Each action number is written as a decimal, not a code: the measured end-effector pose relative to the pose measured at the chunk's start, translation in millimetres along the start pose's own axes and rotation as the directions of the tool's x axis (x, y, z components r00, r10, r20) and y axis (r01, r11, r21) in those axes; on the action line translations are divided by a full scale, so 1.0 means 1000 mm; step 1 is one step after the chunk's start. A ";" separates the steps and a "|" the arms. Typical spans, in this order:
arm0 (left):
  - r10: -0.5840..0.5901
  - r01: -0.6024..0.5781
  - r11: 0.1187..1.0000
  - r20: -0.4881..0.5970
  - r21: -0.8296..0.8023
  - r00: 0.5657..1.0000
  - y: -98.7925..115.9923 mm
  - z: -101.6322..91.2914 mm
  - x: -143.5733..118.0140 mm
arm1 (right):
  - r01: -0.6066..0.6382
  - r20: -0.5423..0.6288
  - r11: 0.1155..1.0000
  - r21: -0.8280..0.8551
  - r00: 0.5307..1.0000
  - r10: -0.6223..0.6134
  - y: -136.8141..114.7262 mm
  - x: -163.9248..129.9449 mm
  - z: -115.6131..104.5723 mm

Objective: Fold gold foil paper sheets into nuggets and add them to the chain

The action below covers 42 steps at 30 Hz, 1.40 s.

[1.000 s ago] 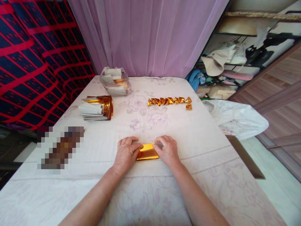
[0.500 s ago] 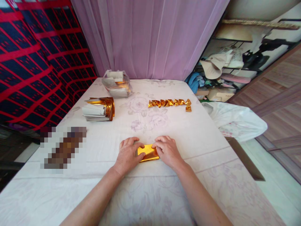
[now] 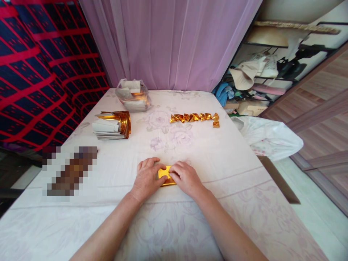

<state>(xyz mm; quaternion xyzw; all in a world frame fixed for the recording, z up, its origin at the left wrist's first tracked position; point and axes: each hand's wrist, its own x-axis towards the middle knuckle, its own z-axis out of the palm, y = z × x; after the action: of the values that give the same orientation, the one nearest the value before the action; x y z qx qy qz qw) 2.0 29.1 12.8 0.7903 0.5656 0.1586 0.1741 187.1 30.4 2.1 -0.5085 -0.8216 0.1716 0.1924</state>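
A shiny gold foil sheet [image 3: 164,173], apparently folded into a flat rectangle, lies on the tablecloth between my hands. My left hand [image 3: 146,177] grips its left end, thumb at the near edge and index finger at the far edge. Across its right part rests my right hand [image 3: 187,177], with bent fingers pressed together on the foil, covering that end. Farther off on the right, a row of small folded gold foil pieces [image 3: 195,117] runs across the cloth. To the left stands a bent stack of gold and pale sheets [image 3: 111,127].
A clear plastic bag [image 3: 133,96] with more sheets sits at the far left of the table [image 3: 152,232]. A pixelated brown item [image 3: 72,170] lies at the left. Beyond the right edge are a white bag [image 3: 272,137] and cluttered shelves [image 3: 258,76]. A purple curtain [image 3: 168,43] hangs behind.
My right hand has slid left along the foil, its fingers now bunched nearer the middle. The left hand keeps its grip. The whole view has shifted slightly.
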 end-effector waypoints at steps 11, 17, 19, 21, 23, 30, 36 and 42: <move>0.013 -0.013 1.000 -0.021 -0.006 1.000 -0.003 0.003 -0.001 | 0.082 -0.098 0.995 0.056 0.992 -0.076 0.005 -0.023 0.005; 0.023 -0.023 1.000 -0.013 0.004 1.000 -0.004 0.002 -0.001 | 0.047 -0.089 0.997 0.061 0.995 -0.041 0.002 -0.033 0.002; 0.023 -0.022 1.000 -0.008 0.006 1.000 -0.004 0.002 -0.001 | 0.029 -0.088 0.997 0.067 0.996 -0.023 0.003 -0.035 0.002; 0.024 -0.024 1.000 -0.006 0.009 1.000 -0.004 0.002 -0.001 | 0.008 -0.101 0.998 0.070 0.995 -0.001 0.004 -0.038 0.001; 0.029 -0.029 1.000 -0.008 0.012 1.000 -0.004 0.003 -0.001 | -0.017 -0.122 0.998 0.067 0.992 0.025 0.006 -0.041 0.000; 0.041 -0.042 0.999 -0.022 -0.003 0.999 -0.006 0.004 -0.001 | -0.100 -0.163 0.993 0.058 0.981 0.109 0.015 -0.053 -0.004; 0.039 -0.039 0.999 -0.021 -0.008 0.999 -0.005 0.004 -0.001 | -0.078 -0.182 0.990 0.115 0.978 0.099 0.018 -0.052 -0.019; 0.029 -0.029 0.999 -0.007 0.017 1.000 -0.003 0.001 -0.001 | -0.015 -0.208 0.991 0.131 0.977 0.042 -0.002 -0.028 -0.009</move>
<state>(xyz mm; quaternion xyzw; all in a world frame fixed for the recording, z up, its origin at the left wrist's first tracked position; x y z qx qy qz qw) -0.1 28.8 10.4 0.7992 0.5562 0.1592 0.1629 201.0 4.5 6.7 -0.5221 -0.7763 0.1723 0.3084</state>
